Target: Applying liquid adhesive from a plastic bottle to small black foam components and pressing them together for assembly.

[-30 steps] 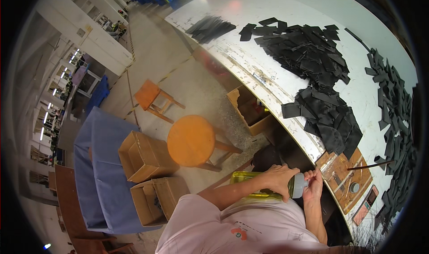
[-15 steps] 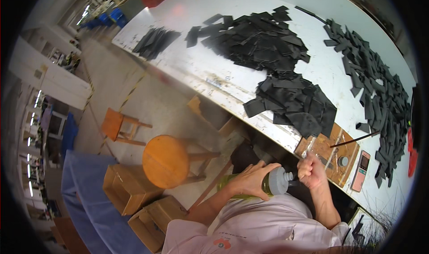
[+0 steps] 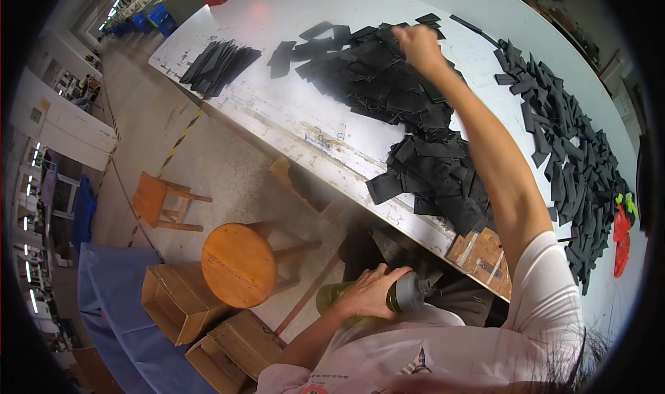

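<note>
My left hand [image 3: 375, 291] is wrapped around a water bottle [image 3: 334, 296] with a yellow-green see-through body, held on its side by my belly. Its wide grey cap [image 3: 410, 293] points right, toward the table edge. My right arm stretches far across the white table [image 3: 298, 113]. At its end, my right hand [image 3: 419, 46] hovers at or just above the back of a large heap of flat black pieces [image 3: 388, 75]. Its fingers are curled in; whatever they hold, if anything, does not show. A second heap of black pieces [image 3: 443, 179] lies nearer to me.
A neat row of black strips [image 3: 220, 67] lies at the table's left end, with more black pieces [image 3: 575, 151] along the right side. A wooden board [image 3: 481, 255] sits at the near edge. A round stool [image 3: 239, 264], a small chair [image 3: 163, 200] and cardboard boxes [image 3: 180, 300] stand left.
My right hand has left the bottle's cap end and swung far forward over the large black heap. The left hand still holds the bottle. My arm now hides the phone on the table.
</note>
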Action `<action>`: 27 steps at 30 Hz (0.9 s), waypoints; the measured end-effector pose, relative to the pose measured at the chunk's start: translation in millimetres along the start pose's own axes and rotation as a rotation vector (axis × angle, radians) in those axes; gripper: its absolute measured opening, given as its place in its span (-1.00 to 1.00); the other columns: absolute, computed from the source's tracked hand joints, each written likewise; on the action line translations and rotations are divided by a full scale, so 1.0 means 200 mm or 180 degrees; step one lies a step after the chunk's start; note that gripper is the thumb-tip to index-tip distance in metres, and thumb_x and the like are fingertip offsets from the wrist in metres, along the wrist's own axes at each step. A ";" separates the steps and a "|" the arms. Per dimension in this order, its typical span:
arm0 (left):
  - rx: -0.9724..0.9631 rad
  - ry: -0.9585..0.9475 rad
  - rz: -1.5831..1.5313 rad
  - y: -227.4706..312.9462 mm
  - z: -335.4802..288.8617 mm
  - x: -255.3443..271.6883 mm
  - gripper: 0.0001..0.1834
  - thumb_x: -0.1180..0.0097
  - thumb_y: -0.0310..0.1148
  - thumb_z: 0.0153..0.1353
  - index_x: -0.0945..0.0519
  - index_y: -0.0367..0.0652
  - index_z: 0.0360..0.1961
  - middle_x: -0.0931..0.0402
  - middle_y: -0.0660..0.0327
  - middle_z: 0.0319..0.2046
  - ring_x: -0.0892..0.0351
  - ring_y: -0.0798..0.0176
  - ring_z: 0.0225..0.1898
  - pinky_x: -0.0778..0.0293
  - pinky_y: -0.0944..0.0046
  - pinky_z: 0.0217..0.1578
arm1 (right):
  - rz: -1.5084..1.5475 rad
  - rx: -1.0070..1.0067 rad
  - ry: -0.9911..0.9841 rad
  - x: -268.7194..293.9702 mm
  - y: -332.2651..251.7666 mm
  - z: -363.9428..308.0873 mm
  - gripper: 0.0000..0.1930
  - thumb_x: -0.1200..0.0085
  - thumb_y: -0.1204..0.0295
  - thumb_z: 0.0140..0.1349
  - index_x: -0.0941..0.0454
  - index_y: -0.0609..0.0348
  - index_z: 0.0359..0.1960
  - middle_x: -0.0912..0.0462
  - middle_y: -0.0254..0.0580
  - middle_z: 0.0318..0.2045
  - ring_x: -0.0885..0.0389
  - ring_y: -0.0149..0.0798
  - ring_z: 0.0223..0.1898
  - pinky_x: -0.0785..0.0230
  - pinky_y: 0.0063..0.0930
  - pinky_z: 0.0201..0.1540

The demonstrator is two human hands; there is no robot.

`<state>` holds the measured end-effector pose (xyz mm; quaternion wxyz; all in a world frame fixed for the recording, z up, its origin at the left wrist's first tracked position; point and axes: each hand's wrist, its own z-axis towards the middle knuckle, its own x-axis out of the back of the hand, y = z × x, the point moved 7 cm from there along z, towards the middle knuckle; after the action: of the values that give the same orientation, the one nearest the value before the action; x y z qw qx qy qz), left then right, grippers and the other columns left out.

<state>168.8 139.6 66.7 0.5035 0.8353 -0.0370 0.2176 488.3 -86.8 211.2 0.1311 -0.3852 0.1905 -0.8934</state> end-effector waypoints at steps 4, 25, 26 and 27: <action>0.0031 0.0152 -0.0048 -0.01 0.02 0.06 -0.12 -0.26 -0.18 -0.42 -0.21 0.03 0.08 -0.30 -0.05 -0.21 -0.27 -0.11 -0.11 -0.21 0.07 -0.09 | 0.1828 -0.1294 -0.0201 0.00 0.02 -0.03 -0.53 0.06 0.16 0.12 -0.30 0.17 -0.86 -0.28 -0.35 -0.87 -0.19 -0.42 -0.78 -0.05 -0.52 -0.67; 0.0046 -0.0085 -0.0124 -0.05 0.09 0.04 -0.06 -0.29 -0.22 -0.49 -0.19 0.14 0.10 -0.27 -0.04 -0.21 -0.28 -0.16 -0.15 -0.26 0.07 -0.12 | 0.1203 0.0613 0.2015 0.68 -0.02 -0.15 -0.74 0.08 0.36 0.15 -0.48 0.30 -0.57 -0.53 -0.15 -0.66 -0.45 -0.35 -0.61 -0.26 -0.48 -0.50; 0.0037 -0.0098 -0.0121 -0.04 0.08 0.02 -0.06 -0.29 -0.22 -0.49 -0.19 0.14 0.10 -0.27 -0.04 -0.21 -0.28 -0.16 -0.15 -0.26 0.07 -0.12 | 0.1186 0.0610 0.2020 0.64 0.09 -0.20 -0.74 0.08 0.36 0.15 -0.48 0.30 -0.57 -0.53 -0.15 -0.66 -0.45 -0.35 -0.61 -0.26 -0.48 -0.50; 0.0012 -0.0048 -0.0105 -0.04 0.08 0.03 -0.05 -0.29 -0.22 -0.48 -0.19 0.14 0.10 -0.27 -0.04 -0.21 -0.28 -0.16 -0.15 -0.26 0.06 -0.12 | 0.0268 0.0424 0.0860 0.48 0.18 -0.19 -0.77 0.04 0.36 0.11 -0.51 0.29 -0.54 -0.52 0.00 -0.59 -0.48 -0.16 -0.55 -0.29 -0.38 -0.44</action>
<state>181.4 131.0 56.4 0.5051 0.8384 -0.0266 0.2030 399.2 -146.4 232.8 0.1669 -0.2436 0.1627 -0.9415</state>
